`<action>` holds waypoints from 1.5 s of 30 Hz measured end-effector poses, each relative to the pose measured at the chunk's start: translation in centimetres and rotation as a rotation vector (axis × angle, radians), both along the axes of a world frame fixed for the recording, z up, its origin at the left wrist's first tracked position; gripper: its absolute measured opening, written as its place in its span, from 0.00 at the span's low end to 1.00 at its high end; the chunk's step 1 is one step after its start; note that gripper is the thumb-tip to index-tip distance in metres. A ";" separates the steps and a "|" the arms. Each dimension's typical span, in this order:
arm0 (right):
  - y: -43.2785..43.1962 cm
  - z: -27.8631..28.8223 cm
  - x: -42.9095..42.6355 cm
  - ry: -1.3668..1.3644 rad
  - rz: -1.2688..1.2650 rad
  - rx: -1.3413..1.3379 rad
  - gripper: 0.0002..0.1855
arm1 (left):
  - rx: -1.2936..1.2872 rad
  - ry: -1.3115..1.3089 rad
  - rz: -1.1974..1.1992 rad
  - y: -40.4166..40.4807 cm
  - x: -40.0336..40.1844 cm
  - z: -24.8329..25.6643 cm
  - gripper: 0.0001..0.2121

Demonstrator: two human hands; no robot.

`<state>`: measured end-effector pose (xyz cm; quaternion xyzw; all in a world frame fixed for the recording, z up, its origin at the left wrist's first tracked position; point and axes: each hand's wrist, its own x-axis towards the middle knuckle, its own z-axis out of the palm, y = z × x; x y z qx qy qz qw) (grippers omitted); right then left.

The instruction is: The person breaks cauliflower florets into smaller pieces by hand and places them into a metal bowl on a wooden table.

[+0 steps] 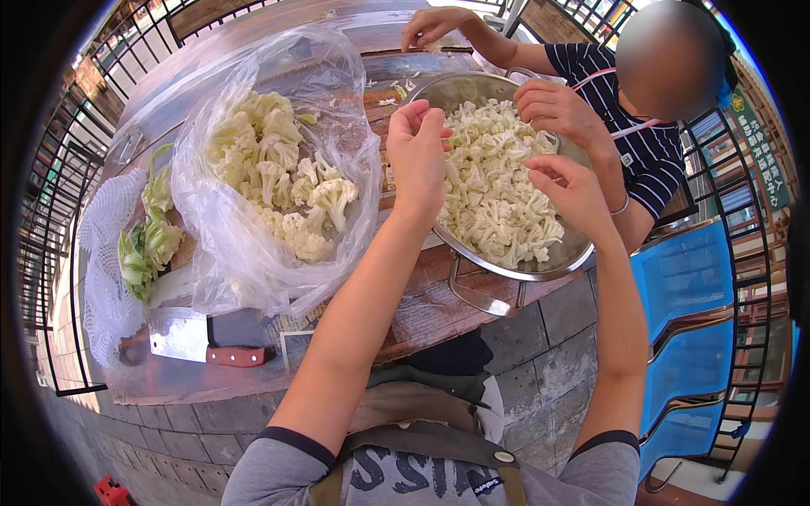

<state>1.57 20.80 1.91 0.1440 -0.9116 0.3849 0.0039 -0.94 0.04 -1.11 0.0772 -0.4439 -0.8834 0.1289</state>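
A wide steel pot (569, 256) with loop handles holds many small cauliflower florets (500, 190). Over its left rim is my left hand (417, 148), fingers loosely curled and nothing visible in them. My right hand (566, 190) hovers at the pot's right side, thumb and fingertips slightly apart above the florets, with nothing seen between them. Left of my left forearm, a clear plastic bag (215, 265) lies spread open around large cauliflower pieces (253, 139).
A cleaver (180, 335) with a wooden handle lies near the wooden table's (417, 303) front edge. Cauliflower leaves (142, 253) and white foam netting (107, 265) lie left. Another person's hand (557, 111) reaches over the pot. Blue chairs (686, 272) stand right.
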 end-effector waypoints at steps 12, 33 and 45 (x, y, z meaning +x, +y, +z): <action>1.6 -1.9 0.2 -0.046 0.012 0.718 0.10 | 0.001 -0.011 -0.030 -0.1 0.0 -0.1 0.11; -2.8 -3.9 -3.5 0.212 0.053 0.418 0.15 | -0.007 -0.026 -0.062 -0.1 0.0 -0.1 0.11; -5.2 -1.7 -3.2 -0.302 0.054 -1.065 0.15 | -0.181 0.021 -0.319 0.2 0.6 0.0 0.07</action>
